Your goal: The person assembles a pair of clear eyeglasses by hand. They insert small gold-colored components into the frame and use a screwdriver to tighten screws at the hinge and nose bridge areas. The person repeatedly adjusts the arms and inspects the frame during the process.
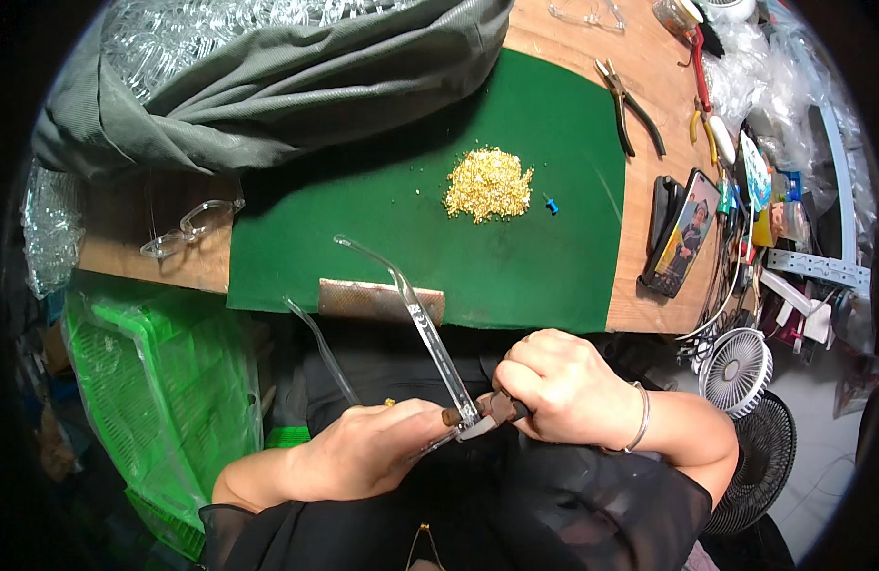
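My left hand (pixel 363 452) is closed around the front of a clear plastic eyeglass frame (pixel 432 343), low in front of my body. The two temples point up and away, one over the mat's near edge. My right hand (pixel 577 385), with a bracelet at the wrist, grips a pair of pliers (pixel 496 416). Their jaws are at the hinge end of the right-hand temple, beside my left fingertips. Fingers and tool hide the hinge and most of the frame front. Beyond lies a pile of small gold-coloured parts (pixel 487 186) on the green mat (pixel 344 200).
A blue push pin (pixel 552 205) lies beside the pile. Dark-handled pliers (pixel 632 109) and a propped phone (pixel 682 233) are at right. A grey cloth sack (pixel 296 90) of clear frames fills the back left. Green crates (pixel 163 409) stand left, small fans (pixel 736 371) right.
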A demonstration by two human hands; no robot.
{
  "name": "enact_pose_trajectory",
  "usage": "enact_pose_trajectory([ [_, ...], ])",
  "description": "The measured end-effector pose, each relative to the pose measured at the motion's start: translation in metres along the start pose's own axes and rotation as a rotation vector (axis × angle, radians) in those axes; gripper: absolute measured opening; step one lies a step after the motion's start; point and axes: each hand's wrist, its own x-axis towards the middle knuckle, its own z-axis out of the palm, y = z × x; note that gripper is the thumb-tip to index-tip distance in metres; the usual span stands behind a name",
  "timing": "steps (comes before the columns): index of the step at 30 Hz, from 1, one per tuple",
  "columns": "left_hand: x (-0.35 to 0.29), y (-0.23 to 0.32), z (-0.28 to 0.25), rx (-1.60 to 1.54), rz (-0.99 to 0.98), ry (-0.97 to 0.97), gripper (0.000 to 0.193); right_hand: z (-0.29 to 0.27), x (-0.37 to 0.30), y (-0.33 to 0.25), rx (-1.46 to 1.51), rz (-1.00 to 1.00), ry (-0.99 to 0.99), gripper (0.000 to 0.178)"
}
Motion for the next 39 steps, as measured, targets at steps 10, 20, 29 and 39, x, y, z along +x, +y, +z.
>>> enact_pose_trajectory([
  [10, -0.011, 0.007, -0.009, -0.718, -0.319, -0.024, 0.046, -0.023, 0.006, 0.004, 0.176, 0.1, -0.119, 0.029],
  [20, 0.004, 0.017, -0.034, -1.511, -0.254, -0.072, 0.06, 0.022, 0.009, 0.043, 0.606, 0.307, 0.196, 0.034],
  [29, 0.006, 0.013, -0.03, -1.679, -0.272, 0.018, 0.06, 0.029, 0.011, 0.047, 0.667, 0.351, 0.245, 0.033],
  [39, 0.013, 0.027, -0.035, -1.506, -0.463, 0.113, 0.058, 0.046, 0.019, 0.058, 0.68, 0.331, 0.416, 0.011],
])
